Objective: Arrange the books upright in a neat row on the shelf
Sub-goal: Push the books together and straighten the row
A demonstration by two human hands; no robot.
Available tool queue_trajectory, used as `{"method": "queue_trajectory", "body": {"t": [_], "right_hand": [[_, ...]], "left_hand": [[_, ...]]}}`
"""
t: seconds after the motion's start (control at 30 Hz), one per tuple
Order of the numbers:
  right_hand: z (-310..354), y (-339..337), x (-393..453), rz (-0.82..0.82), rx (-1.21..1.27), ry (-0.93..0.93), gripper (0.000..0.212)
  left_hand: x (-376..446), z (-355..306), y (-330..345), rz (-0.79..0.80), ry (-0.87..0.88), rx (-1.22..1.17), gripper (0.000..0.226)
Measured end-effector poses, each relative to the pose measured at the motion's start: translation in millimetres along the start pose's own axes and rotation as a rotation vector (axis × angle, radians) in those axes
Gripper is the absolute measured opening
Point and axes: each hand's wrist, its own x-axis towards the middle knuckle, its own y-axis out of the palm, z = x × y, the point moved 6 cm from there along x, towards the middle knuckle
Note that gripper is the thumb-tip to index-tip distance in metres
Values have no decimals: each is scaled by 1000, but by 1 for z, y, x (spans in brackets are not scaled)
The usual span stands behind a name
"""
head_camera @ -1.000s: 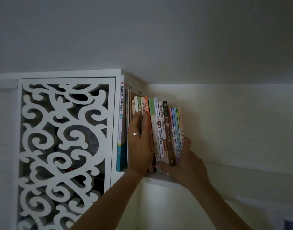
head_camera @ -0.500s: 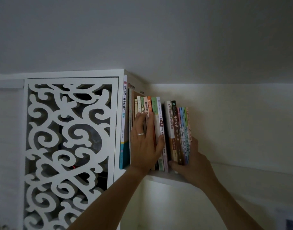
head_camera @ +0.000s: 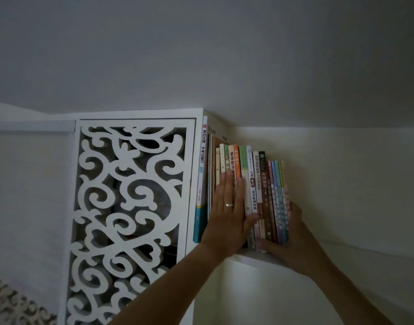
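At centre frame, on the white shelf (head_camera: 252,258): row of books (head_camera: 263,184), upright, spines outward. Left hand (head_camera: 227,214), fingers straight, flat against spines at 9 o'clock of the row. Right hand (head_camera: 292,240) cups the row's 3 o'clock end, thumb under the spines. Fretwork panel (head_camera: 130,207) at 9 o'clock.

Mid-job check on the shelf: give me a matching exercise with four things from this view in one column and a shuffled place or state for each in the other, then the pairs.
Things:
1. left hand
2. right hand
3. tall white-and-teal book
4. dark brown book

Places or states:
A. stands at the far left of the row, next to the carved white panel
B. lies flat with straight fingers against the spines
C. cups the right end of the row near the shelf
D. upright, between a cream spine and the thin pastel spines

Pairs: 1-B, 2-C, 3-A, 4-D
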Motion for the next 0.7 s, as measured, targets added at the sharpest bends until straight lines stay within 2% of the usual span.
{"method": "queue_trajectory", "body": {"t": [0.07,0.13,0.2,0.27,0.37,0.57,0.7], "right_hand": [[0,0,0,-10,-2,-5,120],[-1,0,-1,-8,-11,8,121],[-1,0,-2,-3,-36,26,120],[-2,0,-2,-2,-53,38,120],[-4,0,-3,-5,-57,52,120],[-8,3,-3,-12,-72,68,127],[-7,4,-5,-23,-93,65,124]], "left_hand": [[-1,-2,-7,-23,9,-41,80],[0,3,-21,-118,-34,-70,66],[7,17,-40,-262,-88,35,54],[23,30,-53,-316,-121,159,52],[54,37,-67,-294,-128,235,56],[72,43,-70,-239,-164,194,53],[73,41,-69,-297,-151,174,44]]}}
